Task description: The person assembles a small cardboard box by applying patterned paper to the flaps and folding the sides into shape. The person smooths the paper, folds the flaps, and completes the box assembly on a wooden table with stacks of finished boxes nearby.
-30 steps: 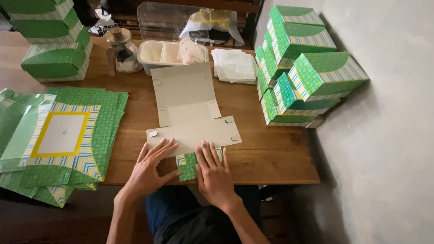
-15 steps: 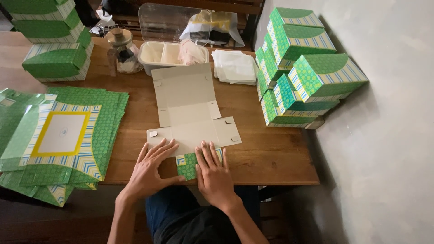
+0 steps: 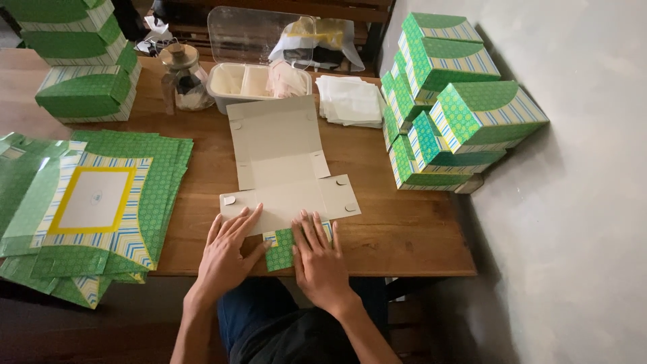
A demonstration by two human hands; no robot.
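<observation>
Fingers [image 3: 237,226] of both hands lie spread flat, gripping nothing, pressing the flattened box blank [image 3: 280,168] at the desk's [image 3: 404,236] near edge; uneven pressure could skew the crease

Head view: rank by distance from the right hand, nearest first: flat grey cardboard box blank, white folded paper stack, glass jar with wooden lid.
1. Flat grey cardboard box blank: under the right hand, touching.
2. White folded paper stack: beyond it, slightly right.
3. Glass jar with wooden lid: far back, to the left.
</observation>
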